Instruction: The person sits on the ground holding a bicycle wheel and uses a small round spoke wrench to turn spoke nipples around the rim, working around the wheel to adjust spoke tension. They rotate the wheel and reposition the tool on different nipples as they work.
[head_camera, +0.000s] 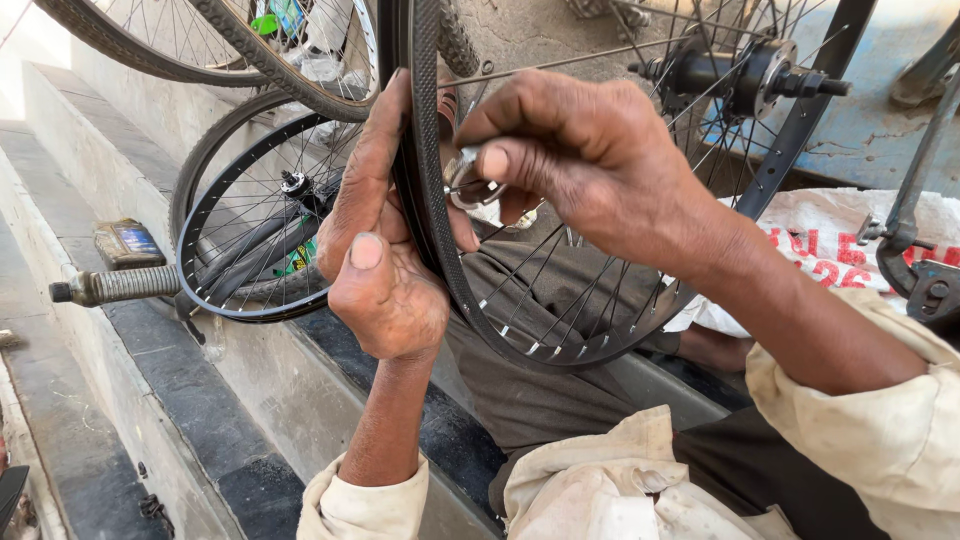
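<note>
A black spoked bicycle wheel rim (560, 345) stands upright in front of me, its hub (745, 70) at the upper right. My left hand (385, 250) grips the rim's left side, fingers wrapped over the edge. My right hand (575, 150) pinches a small round metal spoke tool (465, 180) against a spoke just inside the rim. My lap in grey trousers lies behind the wheel.
A second black rim (215, 300) with a tyre leans on the stone steps at left. A handlebar grip (125, 285) and a small flat tin (125, 243) lie beside it. More wheels (250, 55) hang above. A printed white sack (835, 235) and a metal part (915, 265) are at right.
</note>
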